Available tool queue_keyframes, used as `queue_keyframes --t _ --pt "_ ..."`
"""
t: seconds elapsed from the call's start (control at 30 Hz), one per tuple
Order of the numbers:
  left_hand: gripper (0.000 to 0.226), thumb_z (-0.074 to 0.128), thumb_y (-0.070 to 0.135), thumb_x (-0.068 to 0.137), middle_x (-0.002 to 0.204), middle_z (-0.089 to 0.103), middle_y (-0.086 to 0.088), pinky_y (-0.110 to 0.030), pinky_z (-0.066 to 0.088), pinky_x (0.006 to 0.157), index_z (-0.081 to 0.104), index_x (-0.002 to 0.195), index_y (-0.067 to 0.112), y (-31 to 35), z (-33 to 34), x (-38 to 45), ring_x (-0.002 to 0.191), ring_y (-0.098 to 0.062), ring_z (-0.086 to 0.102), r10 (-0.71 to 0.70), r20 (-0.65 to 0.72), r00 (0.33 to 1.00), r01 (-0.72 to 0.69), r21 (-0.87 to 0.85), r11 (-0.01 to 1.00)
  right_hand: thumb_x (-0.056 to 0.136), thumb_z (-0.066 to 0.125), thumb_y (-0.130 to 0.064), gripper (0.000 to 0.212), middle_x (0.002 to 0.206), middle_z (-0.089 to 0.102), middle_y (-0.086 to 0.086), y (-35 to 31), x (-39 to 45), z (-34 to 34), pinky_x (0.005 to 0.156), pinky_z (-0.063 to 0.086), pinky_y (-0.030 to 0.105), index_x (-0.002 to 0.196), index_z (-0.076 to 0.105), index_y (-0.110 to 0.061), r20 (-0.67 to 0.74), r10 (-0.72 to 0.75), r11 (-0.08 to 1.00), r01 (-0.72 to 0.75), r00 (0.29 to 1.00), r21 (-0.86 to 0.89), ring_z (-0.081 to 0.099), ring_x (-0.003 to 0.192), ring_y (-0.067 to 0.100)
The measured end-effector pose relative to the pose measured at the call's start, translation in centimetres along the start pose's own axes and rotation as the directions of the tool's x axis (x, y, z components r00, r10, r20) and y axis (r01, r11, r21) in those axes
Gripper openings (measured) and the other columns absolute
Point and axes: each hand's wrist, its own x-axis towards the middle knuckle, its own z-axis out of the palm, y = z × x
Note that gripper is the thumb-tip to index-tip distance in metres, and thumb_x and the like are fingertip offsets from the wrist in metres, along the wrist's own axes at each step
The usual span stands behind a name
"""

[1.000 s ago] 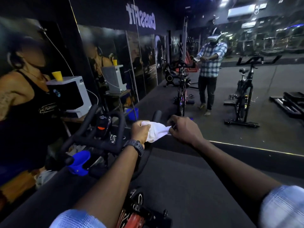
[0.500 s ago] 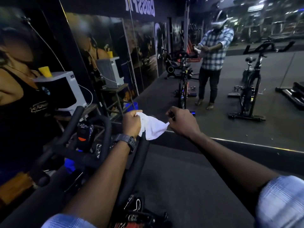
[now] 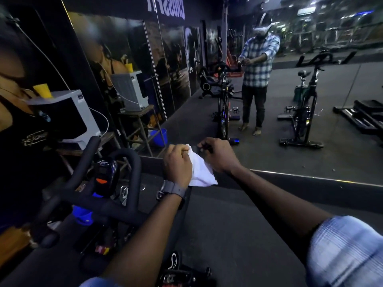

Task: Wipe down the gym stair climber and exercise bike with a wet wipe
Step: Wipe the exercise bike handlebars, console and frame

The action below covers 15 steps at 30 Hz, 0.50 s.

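At bike handlebar (image 3: 116, 206) — two hands, left hand (image 3: 178, 164), right hand (image 3: 217, 156), one wipe (image 3: 200, 170).

Dim gym; mirror wall (image 3: 269, 112); dark rubber floor (image 3: 238, 235)

Two hands (image 3: 178, 162) (image 3: 219, 156), one white wipe (image 3: 202, 170), one exercise bike (image 3: 107, 195)

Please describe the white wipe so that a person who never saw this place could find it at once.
Start at the black exercise bike handlebars in the foreground, before the wall mirror. Above their right-hand bar the two hands meet: the left hand, with a grey wristwatch, grips the wipe, and the right hand is beside it. The wipe is the only white, crumpled cloth among dark things.
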Motion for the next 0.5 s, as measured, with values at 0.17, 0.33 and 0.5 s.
queue_keyframes --t 0.17,0.33,0.5 --pt "0.08 0.058 0.04 0.087 0.146 0.038 -0.014 -0.039 0.044 0.099 0.021 0.153 0.014 -1.0 0.4 -3.7 0.128 -0.031 0.045 0.054 0.372 0.927 -0.113 0.138 0.984 0.079 0.056 0.0 0.031 0.094 0.077 -0.001 0.5 0.7 -0.5 0.074 0.043 0.016 0.095 0.076 -0.017 0.022 -0.034 0.999 0.035 0.999 -0.011 0.07 0.089 0.013" --pt "0.061 0.067 0.022 0.084 0.127 0.059 -0.019 -0.036 0.045 0.085 0.039 0.137 0.012 0.4 2.3 0.8 0.114 -0.039 0.057 -0.084 0.433 0.897 -0.015 0.219 0.976 0.076 0.051 0.001 0.038 0.098 0.076 0.0 0.6 0.6 -1.2 0.079 0.05 0.024 0.097 0.077 -0.017 0.074 -0.043 0.999 0.041 0.996 0.032 0.069 0.093 0.015" --pt "0.047 0.067 0.042 0.082 0.118 0.066 -0.011 -0.034 0.047 0.084 0.054 0.121 0.019 0.0 2.5 0.8 0.111 -0.034 0.06 -0.169 0.379 0.91 0.126 0.135 0.983 0.071 0.045 0.002 0.047 0.098 0.076 -0.003 0.5 0.7 -2.4 0.087 0.053 0.03 0.095 0.079 -0.021 0.167 -0.06 0.996 0.048 0.984 0.072 0.068 0.092 0.01"
